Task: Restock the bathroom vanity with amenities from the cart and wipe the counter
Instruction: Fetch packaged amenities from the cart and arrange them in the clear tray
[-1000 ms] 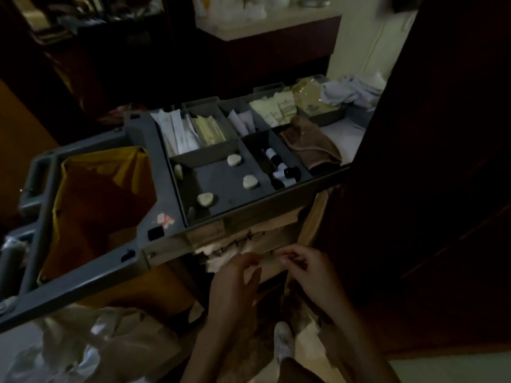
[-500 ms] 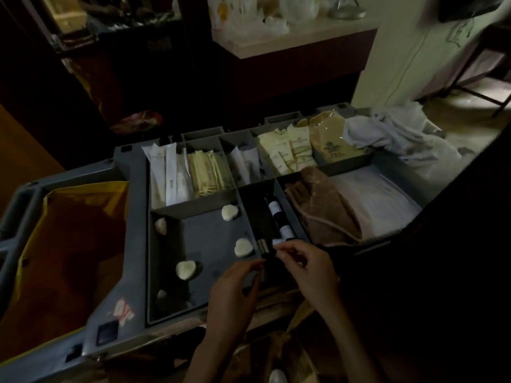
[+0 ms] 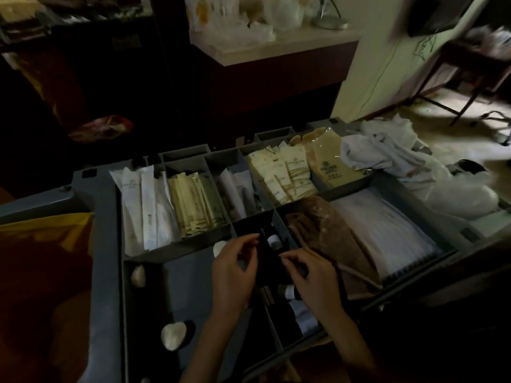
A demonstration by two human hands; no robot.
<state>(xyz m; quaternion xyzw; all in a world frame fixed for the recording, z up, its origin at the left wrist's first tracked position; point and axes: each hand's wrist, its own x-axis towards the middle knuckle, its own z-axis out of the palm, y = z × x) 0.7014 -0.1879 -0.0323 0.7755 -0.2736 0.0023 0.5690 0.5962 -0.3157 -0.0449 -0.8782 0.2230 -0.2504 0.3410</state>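
- Both hands have moved forward from the near edge of the cart (image 3: 105, 244) and are now over its narrow bottle compartment.
- Left hand (image 3: 235, 272): fingers curled, thumb and forefinger close together.
- Right hand (image 3: 312, 283): also curled, just beside the left.
- It is too dark to tell whether either hand grips anything.
- Bottles (image 3: 273, 240) lie in that compartment, partly hidden by the 2 hands.
- 3 soaps (image 3: 172, 334) show in the wide compartment to the left, 1 partly behind the left hand.
- A brown towel (image 3: 331, 239) lies just right of the right hand.
- Sachets (image 3: 138, 211) fill the rear compartments.
- A yellow bag (image 3: 41, 244) is at the left and white cloths (image 3: 387, 150) are at the far right.
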